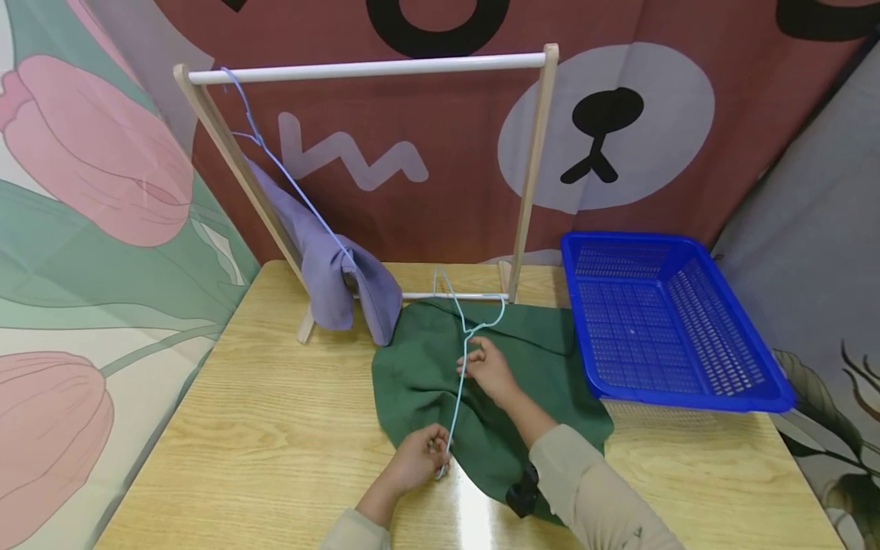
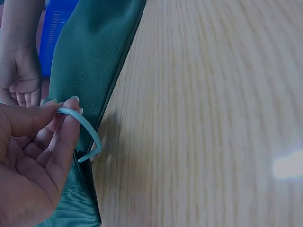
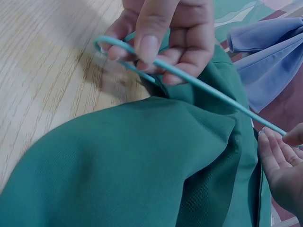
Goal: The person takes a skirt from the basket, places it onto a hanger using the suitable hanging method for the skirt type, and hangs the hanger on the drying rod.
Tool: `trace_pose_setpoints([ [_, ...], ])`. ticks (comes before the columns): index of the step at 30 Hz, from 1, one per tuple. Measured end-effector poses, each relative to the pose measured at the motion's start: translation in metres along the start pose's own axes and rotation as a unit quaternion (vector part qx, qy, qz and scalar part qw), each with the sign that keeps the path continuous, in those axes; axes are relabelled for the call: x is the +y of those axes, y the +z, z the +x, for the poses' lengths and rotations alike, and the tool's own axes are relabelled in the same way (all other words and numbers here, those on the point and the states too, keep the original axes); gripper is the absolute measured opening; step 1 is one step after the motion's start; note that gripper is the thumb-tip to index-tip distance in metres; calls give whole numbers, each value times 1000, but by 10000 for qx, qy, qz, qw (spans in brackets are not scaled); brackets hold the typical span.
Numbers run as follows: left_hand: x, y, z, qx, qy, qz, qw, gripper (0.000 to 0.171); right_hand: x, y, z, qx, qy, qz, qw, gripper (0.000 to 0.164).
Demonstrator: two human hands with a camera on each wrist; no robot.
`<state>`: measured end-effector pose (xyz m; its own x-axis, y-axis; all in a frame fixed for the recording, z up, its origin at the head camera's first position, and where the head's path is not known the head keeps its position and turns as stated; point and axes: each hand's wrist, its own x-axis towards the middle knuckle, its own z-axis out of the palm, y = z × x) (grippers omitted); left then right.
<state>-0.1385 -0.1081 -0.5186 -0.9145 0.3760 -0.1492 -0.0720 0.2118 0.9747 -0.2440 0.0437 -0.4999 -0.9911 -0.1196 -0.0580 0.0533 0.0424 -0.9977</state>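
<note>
A pale turquoise clothes hanger is held on its side above a green cloth garment spread on the table. My left hand pinches the hanger's near curved end between thumb and fingers, as the left wrist view shows at the hanger's tip. Farther up, close to the hook, my right hand holds the hanger's bar; at the edge of the right wrist view, its thumb and fingers meet on the bar. The garment lies rumpled beneath both hands, and its exact kind cannot be made out.
A wooden rack with a white top rail stands at the back. On its left side hangs a lilac garment on a blue hanger. A blue plastic basket sits to the right on the wooden table.
</note>
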Motion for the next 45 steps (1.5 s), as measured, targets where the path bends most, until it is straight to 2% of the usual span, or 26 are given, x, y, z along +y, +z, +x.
trace_pose_setpoints([
  [3, -5, 0, 1, 29, -40, 55, 10000, 9, -2, 2, -1, -38, 38, 323, 9995, 43],
  [7, -3, 0, 0, 30, -87, -72, 9999, 9, -2, 3, -2, -80, 14, 651, 9978, 45],
  [13, -2, -7, -8, 3, -382, -76, 9992, 13, 0, 3, -2, 101, -3, 1039, 9945, 57],
  [16, -8, -13, -11, 198, -607, -9, 9980, 12, 0, 2, -1, 122, 11, 1139, 9934, 55],
  [20, -15, -22, -16, 648, -1122, -148, 9915, 14, -1, 1, 0, 191, 90, 1078, 9939, 43],
  [25, -15, -30, -18, 1262, -1679, -212, 9775, 19, -5, 2, 0, 250, 88, 997, 9947, 37],
  [27, -14, -32, -19, 1616, -1783, 14, 9706, 18, -6, 3, 1, 245, 113, 996, 9947, 37],
  [28, -13, -33, -19, 1835, -1790, 274, 9662, 18, -6, 3, 1, 240, 130, 1007, 9945, 36],
  [30, -11, -34, -20, 2313, -1745, 750, 9542, 17, -6, 4, 2, 238, 157, 1039, 9942, 32],
  [32, -9, -36, -20, 2763, -1702, 1307, 9368, 20, -6, 4, 3, 266, 186, 1064, 9938, 27],
  [34, -7, -38, -19, 3098, -1685, 1579, 9223, 27, -5, 5, 3, 293, 189, 1082, 9935, 24],
  [37, -5, -41, -16, 3303, -1670, 1244, 9206, 38, 0, 6, 4, 328, 133, 1107, 9932, 22],
  [39, -3, -42, -12, 3301, -1694, 804, 9251, 42, 6, 7, 7, 305, 28, 1167, 9927, 20],
  [42, -1, -44, -7, 3139, -1726, -118, 9336, 45, 23, 6, 14, 238, -185, 1363, 9902, 13],
  [43, -1, -44, -5, 3121, -1753, -384, 9330, 45, 29, 5, 17, 179, -278, 1438, 9891, 11],
  [45, -2, -45, -3, 3112, -1767, -1021, 9282, 46, 26, 7, 16, 262, -168, 1375, 9900, 8],
])
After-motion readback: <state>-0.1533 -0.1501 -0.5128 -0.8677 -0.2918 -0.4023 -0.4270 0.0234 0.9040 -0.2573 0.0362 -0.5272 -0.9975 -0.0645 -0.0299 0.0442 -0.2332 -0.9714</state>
